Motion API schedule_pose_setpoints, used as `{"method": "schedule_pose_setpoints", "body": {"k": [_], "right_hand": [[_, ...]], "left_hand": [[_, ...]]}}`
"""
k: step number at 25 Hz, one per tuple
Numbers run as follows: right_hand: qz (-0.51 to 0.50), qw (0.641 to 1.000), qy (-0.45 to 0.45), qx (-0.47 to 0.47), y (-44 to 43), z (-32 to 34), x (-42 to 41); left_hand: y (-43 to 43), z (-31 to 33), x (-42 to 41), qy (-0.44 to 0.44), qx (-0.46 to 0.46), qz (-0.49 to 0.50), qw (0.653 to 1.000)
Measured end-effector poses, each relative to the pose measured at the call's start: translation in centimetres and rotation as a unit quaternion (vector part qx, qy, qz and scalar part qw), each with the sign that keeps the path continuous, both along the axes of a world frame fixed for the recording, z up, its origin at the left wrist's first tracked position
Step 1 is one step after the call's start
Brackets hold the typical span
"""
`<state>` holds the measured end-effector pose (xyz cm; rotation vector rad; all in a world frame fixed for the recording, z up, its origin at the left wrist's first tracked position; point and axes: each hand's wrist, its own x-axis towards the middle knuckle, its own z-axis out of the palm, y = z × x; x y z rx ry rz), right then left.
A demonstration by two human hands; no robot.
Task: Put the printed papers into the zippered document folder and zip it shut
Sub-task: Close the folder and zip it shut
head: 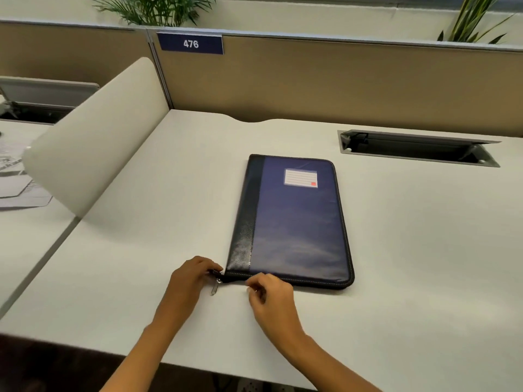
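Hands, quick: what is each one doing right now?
Left hand: pinched on the zip end at the folder's near left corner; a metal zipper pull hangs just below.
Right hand: fingers pinched at the folder's near edge; what they grip cannot be told.

Two hands are counted: left hand [190, 274], right hand [270, 290]. One zippered folder [294, 222] is seen, its near edge touched by the fingers of both. One label card [300, 177] is noted on its cover. One metal zipper pull [215, 287] is found just below the left fingers. One number plate [190, 43], one cable hatch [418, 148], two plants [152, 9] [472, 21] well beyond the fingers.
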<state>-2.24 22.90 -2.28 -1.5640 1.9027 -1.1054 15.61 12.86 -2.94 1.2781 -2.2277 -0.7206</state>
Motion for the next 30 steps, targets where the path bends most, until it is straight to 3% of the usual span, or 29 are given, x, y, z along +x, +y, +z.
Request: {"method": "schedule_pose_setpoints", "body": {"k": [6, 12, 20, 30], "right_hand": [[0.011, 0.994, 0.058, 0.089, -2.9, -0.3, 4.1], [-0.005, 0.984, 0.136, 0.111, -3.8, -0.1, 5.4], [0.01, 0.986, 0.163, 0.037, -3.0, -1.4, 5.5], [0.024, 0.952, 0.304, -0.011, -1.4, -1.1, 1.2]], "left_hand": [[0.5, 0.0, 0.4, -0.041, -0.001, 0.041, 0.998], [0.7, -0.1, 0.5, -0.007, 0.005, 0.046, 0.999], [0.5, -0.3, 0.6, 0.012, 0.0, 0.039, 0.999], [0.2, -0.4, 0.5, -0.013, -0.047, 0.059, 0.997]]}}
